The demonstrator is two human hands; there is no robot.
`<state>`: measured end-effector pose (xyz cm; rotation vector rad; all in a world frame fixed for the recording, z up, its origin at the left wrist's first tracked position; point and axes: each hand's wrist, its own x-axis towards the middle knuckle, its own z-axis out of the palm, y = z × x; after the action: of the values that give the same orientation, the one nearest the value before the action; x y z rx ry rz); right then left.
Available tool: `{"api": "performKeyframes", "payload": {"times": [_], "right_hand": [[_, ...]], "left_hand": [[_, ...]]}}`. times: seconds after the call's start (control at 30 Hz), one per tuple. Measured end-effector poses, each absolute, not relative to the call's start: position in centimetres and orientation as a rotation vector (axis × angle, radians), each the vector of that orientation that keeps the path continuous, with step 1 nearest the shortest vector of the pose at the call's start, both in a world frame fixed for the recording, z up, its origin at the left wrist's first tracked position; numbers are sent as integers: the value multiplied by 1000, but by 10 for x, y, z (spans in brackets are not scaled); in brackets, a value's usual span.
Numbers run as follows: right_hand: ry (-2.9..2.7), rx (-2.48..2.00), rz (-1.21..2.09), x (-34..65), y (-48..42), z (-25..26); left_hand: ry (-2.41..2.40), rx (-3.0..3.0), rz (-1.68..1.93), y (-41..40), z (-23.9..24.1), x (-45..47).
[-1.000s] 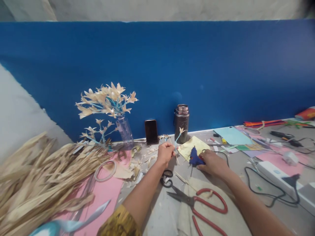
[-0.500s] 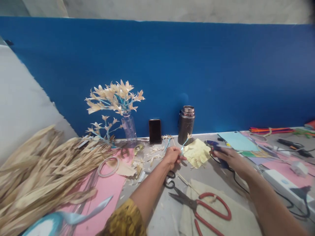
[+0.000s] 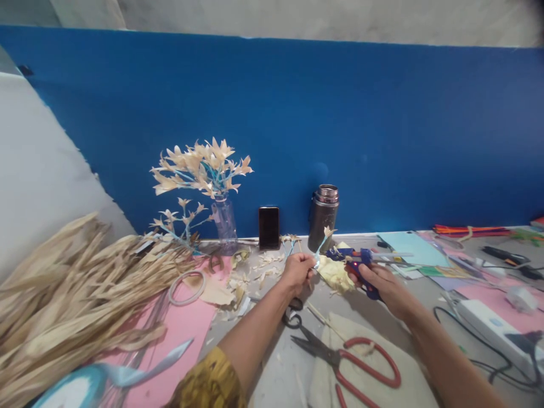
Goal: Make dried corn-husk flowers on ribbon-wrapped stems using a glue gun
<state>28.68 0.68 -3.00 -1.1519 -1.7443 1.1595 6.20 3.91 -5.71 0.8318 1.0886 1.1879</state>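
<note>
Swung leftward since half a second ago, the blue glue gun [image 3: 366,256] now points its nozzle at the flower stem [image 3: 323,241], with a clear glue stick jutting from its back. Its right hand [image 3: 385,283] is curled around the handle; some of those fingers are hidden behind the grip. The left hand [image 3: 300,271] has barely shifted: thumb and fingers pinch the pale-blue stem upright above the bench [image 3: 276,368], in front of the steel flask [image 3: 323,221].

Nozzle and stem lie close, but whether they touch is hard to tell against the crumpled yellow paper [image 3: 335,275]. Fingers cover the stem where it is gripped. Dark scissor loops [image 3: 292,317] are partly covered by the left wrist, the red-handled scissors [image 3: 327,352] run off the lower edge, and the ribbon roll [image 3: 72,388] is cut off too.
</note>
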Motion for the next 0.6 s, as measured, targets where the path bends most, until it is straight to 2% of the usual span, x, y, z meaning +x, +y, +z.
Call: {"api": "performKeyframes", "payload": {"times": [0.6], "right_hand": [[-1811, -1227, 1009, 288, 8, -28]], "left_hand": [[903, 740, 1023, 38, -48, 57]]}}
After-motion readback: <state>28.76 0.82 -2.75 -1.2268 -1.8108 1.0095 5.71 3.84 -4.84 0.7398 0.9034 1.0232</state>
